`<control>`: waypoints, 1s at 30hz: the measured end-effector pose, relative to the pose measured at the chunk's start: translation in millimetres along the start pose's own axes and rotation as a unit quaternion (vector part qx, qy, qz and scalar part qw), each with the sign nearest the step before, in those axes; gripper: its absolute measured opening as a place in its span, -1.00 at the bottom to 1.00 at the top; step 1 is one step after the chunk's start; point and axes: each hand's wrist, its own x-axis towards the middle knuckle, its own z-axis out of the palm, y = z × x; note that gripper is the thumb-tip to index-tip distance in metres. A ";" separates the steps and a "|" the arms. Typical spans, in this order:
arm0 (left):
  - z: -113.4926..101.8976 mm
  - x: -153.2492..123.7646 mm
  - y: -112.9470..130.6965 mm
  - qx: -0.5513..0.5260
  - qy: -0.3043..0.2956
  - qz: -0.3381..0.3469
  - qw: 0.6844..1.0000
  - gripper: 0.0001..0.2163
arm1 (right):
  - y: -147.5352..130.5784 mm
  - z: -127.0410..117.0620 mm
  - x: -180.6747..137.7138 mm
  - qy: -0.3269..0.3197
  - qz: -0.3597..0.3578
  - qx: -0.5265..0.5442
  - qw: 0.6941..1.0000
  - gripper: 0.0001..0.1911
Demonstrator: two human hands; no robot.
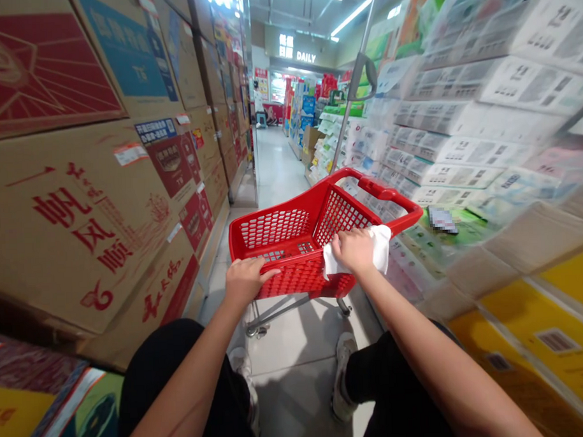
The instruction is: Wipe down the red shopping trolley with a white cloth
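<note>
A small red plastic shopping cart (293, 269) stands sideways in front of me on a metal wheeled frame. Its basket has mesh walls, and nothing shows inside it. My left hand (246, 280) is closed over the near rim toward the basket's left end, thumb on the outer side. Under my right hand (354, 249) a white cloth (379, 247) is pressed onto the near rim, close to where the cart's red handle (399, 205) begins. The fingers are bent around cloth and rim; the cloth hangs down both sides of the hand.
Cardboard cartons (76, 219) are stacked along the left. White packaged paper goods (442, 143) and yellow boxes (554, 337) line the right. A thin pole (342, 130) with a grey loop rises behind the cart. The tiled aisle (282, 161) runs on ahead; my shoes (343, 376) are close to the wheels.
</note>
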 end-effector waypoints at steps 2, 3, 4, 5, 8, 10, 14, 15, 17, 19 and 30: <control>1.5 0.3 6.8 0.000 -0.003 -0.001 1.000 -0.51 | -32.9 5.8 -3.3 0.001 0.008 0.029 1.000 -0.59; 2.5 1.1 9.4 0.002 -0.007 -0.002 1.000 -0.53 | -53.9 8.7 -5.1 -0.001 0.001 0.049 0.999 -0.60; 3.4 2.2 11.2 0.003 -0.011 -0.003 1.000 -0.54 | -75.5 11.2 -6.6 -0.002 -0.009 0.069 0.998 -0.62; 4.2 3.4 12.4 0.005 -0.014 -0.002 1.000 -0.56 | -95.8 13.3 -7.8 -0.001 -0.019 0.089 0.996 -0.63; 4.7 7.3 12.1 0.010 -0.021 0.002 1.000 -0.58 | -134.8 16.5 -8.8 0.000 -0.039 0.124 0.992 -0.63; 3.6 9.7 9.6 0.015 -0.025 0.002 1.000 -0.56 | -135.3 17.3 -7.4 -0.012 -0.074 0.128 0.989 -0.63; 2.2 14.6 1.8 0.015 -0.032 0.002 0.999 -0.52 | -78.7 18.4 -0.1 -0.041 -0.124 0.083 0.988 -0.61; 2.4 15.7 -0.2 0.013 -0.030 0.001 0.999 -0.51 | -56.6 18.0 2.5 -0.042 -0.113 0.061 0.991 -0.61; 3.1 17.2 -3.2 0.010 -0.025 -0.001 1.000 -0.49 | -10.8 16.0 8.4 -0.033 -0.084 0.014 0.996 -0.61; 4.2 17.6 -3.4 0.006 -0.025 -0.001 1.000 -0.50 | 26.0 13.5 14.1 -0.026 -0.070 -0.023 0.997 -0.61; 6.3 22.8 36.5 -0.029 -0.044 -0.026 0.998 -0.71 | -123.7 25.2 -0.4 -0.033 -0.049 0.106 0.993 -0.60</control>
